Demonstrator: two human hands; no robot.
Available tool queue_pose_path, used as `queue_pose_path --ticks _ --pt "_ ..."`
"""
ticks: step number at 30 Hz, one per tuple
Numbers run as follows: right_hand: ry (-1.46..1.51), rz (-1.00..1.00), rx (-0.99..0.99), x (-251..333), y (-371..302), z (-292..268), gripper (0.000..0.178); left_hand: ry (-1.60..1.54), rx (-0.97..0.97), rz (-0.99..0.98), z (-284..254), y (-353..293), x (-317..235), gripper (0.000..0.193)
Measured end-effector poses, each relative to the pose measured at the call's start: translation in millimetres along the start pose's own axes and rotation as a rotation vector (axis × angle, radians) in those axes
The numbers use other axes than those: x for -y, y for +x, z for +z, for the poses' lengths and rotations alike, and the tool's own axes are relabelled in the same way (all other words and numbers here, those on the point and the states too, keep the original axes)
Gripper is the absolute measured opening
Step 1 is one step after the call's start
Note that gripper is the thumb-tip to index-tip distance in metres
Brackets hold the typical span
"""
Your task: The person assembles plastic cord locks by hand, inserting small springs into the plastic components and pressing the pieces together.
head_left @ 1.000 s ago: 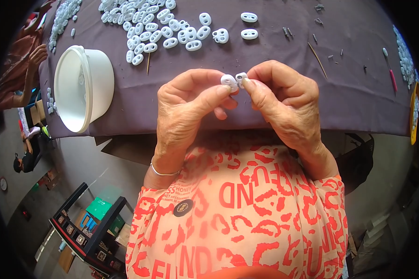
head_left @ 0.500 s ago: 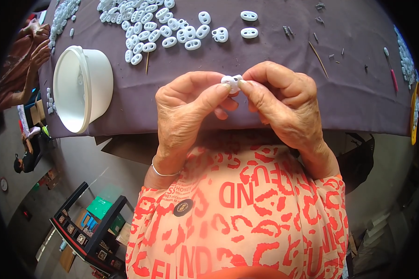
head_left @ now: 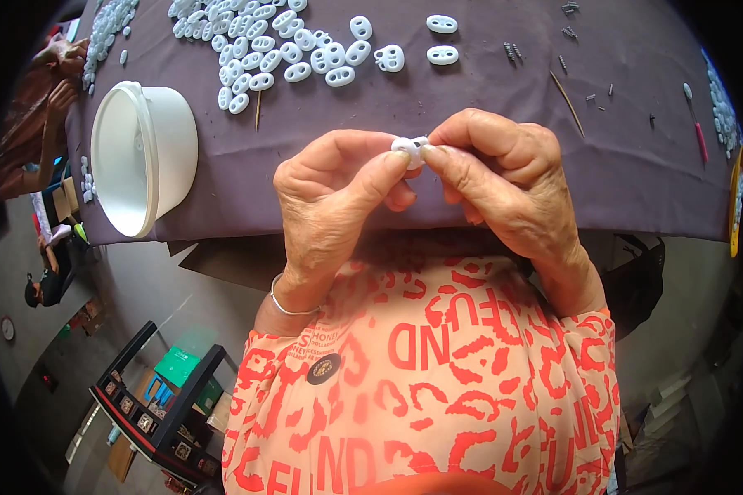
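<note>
Near the table's front edge, my left hand [head_left: 326,194] and my right hand [head_left: 512,181] meet over a small white two-hole cord lock [head_left: 410,149]. The thumb and forefinger of each hand pinch it from either side, and the fingertips hide part of it. Beyond the hands, a cord lock with its parts showing at one side [head_left: 390,58] lies next to a heap of white cord locks [head_left: 297,73]. Two more cord locks stand apart, one [head_left: 442,24] behind the other [head_left: 442,55].
A white plastic tub [head_left: 173,153] stands at the left. Small metal springs [head_left: 513,53], a thin wooden stick [head_left: 567,103] and a pink-handled tool [head_left: 700,142] lie to the right on the dark tablecloth [head_left: 248,181]. Another person's hand [head_left: 61,95] shows at far left.
Both hands stay pinched on the cord lock at nearly the same spot. My left hand has dipped slightly, and its fingers have shifted a little.
</note>
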State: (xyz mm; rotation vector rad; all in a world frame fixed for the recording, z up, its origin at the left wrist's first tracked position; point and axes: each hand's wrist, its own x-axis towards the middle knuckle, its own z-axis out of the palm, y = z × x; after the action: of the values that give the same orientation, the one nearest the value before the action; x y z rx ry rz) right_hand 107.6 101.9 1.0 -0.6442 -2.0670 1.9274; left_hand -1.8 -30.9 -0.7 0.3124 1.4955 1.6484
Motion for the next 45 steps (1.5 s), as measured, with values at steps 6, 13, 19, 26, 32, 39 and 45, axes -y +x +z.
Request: queue_pose_path --ticks 6,13,19,26,32,39,45 --pt "0.025 0.014 0.016 -2 2 1 0.010 0.037 -0.009 0.027 2 0 0 0.012" --pt "-0.092 -0.113 0.055 1 11 -1 0.006 -0.037 -0.026 0.067 3 3 3 0.010" --pt "-0.471 -0.456 -0.052 2 4 11 0.024 -0.144 0.029 0.020 -2 6 1 0.010" --pt "-0.718 -0.499 -0.229 5 1 22 0.031 -0.276 0.081 -0.045 -3 7 -3 0.011" --pt "-0.711 -0.533 -0.179 2 1 17 0.031 -0.222 0.102 -0.073 -3 6 -5 0.014" --pt "-0.823 -0.547 -0.075 4 2 10 0.026 -0.117 0.060 0.017 -1 4 1 0.014" --pt "-0.819 -0.618 -0.043 0 10 5 0.022 -0.001 0.039 0.046 1 4 4 0.014"
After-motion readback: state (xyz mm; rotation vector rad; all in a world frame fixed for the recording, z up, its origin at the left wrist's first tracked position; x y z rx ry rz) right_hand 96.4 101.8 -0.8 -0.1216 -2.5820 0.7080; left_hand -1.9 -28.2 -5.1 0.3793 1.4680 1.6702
